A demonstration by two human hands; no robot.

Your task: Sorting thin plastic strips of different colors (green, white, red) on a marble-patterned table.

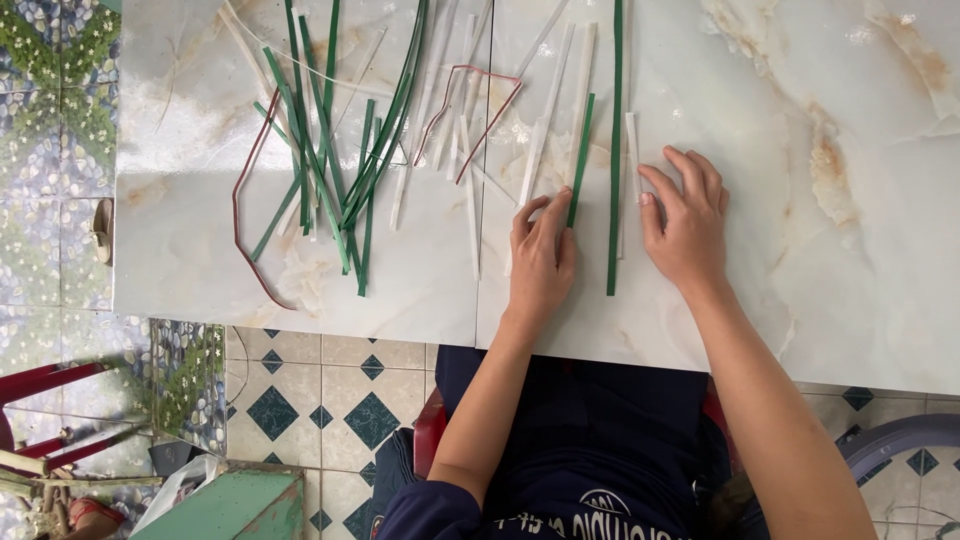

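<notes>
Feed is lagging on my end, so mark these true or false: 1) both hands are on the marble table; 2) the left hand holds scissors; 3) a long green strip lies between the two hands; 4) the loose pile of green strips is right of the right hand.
1) True: the left hand and right hand both rest on the marble table.
2) False: it holds no scissors; its fingers pinch a short green strip.
3) True: a long green strip lies between them.
4) False: the green strip pile lies left of both hands.
</notes>
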